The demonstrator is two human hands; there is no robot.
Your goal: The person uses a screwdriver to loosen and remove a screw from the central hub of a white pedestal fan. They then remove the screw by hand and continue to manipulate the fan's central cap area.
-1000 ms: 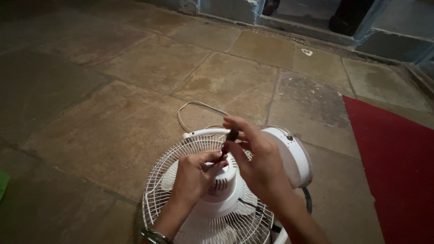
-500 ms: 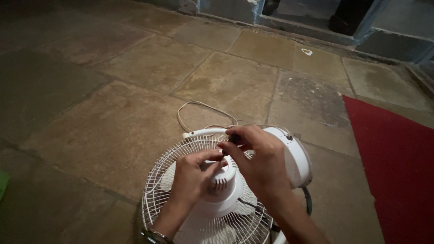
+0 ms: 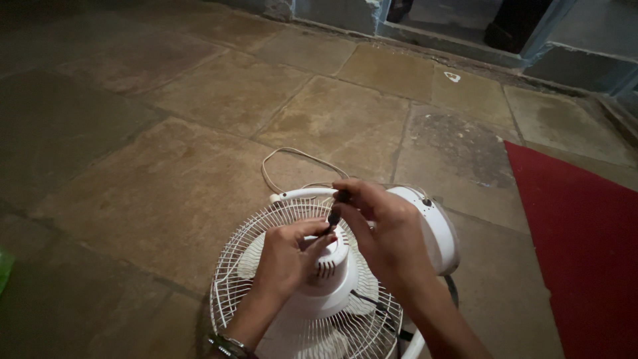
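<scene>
Stone flags (image 3: 199, 166), worn and brown, carry a white table fan (image 3: 319, 292) lying on its back beside a red mat (image 3: 585, 246), its wire grille (image 3: 246, 266) facing up and its pale cord (image 3: 292, 163) looped behind. The fan looks light but awkward; its thin grille wires would likely bend, so the stiff motor housing (image 3: 329, 266) or the rim seems the safer hold. Over that housing the left hand (image 3: 286, 259) and right hand (image 3: 385, 233) meet, both pinching a small dark slender object (image 3: 334, 216), perhaps a screwdriver or a fastener, too small to tell. It looks rigid and easy to fumble. The right palm hides its upper end; the fan's lower edge is cut off.
</scene>
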